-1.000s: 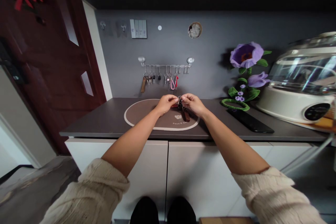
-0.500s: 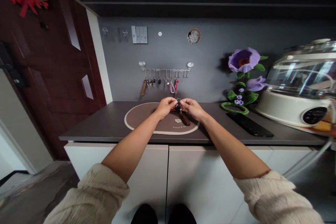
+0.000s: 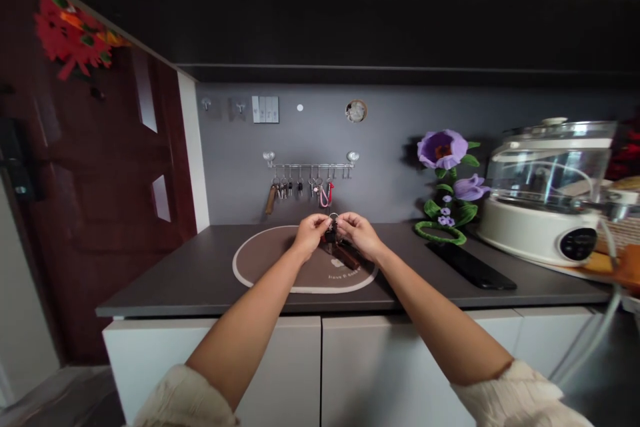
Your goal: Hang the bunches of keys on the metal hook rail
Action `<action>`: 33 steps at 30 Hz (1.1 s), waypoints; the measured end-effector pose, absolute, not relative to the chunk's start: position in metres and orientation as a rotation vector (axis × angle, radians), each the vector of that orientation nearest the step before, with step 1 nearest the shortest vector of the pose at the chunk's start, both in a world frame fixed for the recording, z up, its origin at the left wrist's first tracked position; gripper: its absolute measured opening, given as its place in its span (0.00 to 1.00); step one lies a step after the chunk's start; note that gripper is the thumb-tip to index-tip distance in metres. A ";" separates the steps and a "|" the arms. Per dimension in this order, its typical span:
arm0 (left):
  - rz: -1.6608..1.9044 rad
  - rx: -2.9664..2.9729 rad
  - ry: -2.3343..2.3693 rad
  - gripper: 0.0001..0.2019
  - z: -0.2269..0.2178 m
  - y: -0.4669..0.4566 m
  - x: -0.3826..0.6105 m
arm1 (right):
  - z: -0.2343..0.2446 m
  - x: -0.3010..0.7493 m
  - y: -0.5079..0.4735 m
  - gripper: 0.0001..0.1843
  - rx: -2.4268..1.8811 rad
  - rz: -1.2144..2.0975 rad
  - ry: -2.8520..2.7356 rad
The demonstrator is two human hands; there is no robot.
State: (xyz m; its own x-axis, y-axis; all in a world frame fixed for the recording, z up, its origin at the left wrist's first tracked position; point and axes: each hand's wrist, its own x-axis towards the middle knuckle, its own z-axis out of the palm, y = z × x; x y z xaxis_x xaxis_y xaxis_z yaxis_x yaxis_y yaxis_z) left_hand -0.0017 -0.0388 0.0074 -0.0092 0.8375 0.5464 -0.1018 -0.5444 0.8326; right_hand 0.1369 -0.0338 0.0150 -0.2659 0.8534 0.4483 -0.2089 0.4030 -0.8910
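My left hand (image 3: 309, 232) and my right hand (image 3: 358, 232) meet above a brown oval mat (image 3: 265, 257) on the dark counter. Both pinch a bunch of keys (image 3: 334, 235) with a metal ring on top and a brown leather tag (image 3: 347, 256) hanging down to the right. Fingers of both hands are closed on the ring. On the grey wall behind hangs a key rail (image 3: 310, 165) with several key sets, one with a pink loop and a red tag.
A black phone (image 3: 470, 265) lies flat on the counter (image 3: 190, 280) right of the mat. A purple knitted flower (image 3: 445, 177) stands against the wall, a white appliance with a clear lid (image 3: 547, 190) at the right. A dark red door (image 3: 85, 193) is left; white cabinets below.
The head camera has tilted up, so the shelf above shows and everything sits lower in frame. My hands stay together on the keys, slightly raised toward the rail.
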 end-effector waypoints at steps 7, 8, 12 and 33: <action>1.688 1.478 0.867 0.13 0.008 -0.038 -0.002 | 0.021 0.134 -0.037 0.17 -0.601 1.188 -1.422; 1.693 1.475 0.879 0.12 0.007 -0.037 -0.002 | 0.023 0.134 -0.037 0.17 -0.596 1.194 -1.404; 1.709 1.474 0.918 0.11 0.006 -0.035 -0.003 | 0.035 0.134 -0.036 0.15 -0.587 1.184 -1.347; 1.744 1.662 1.188 0.06 -0.011 -0.011 -0.003 | 0.103 0.115 0.046 0.03 -0.854 0.981 -1.179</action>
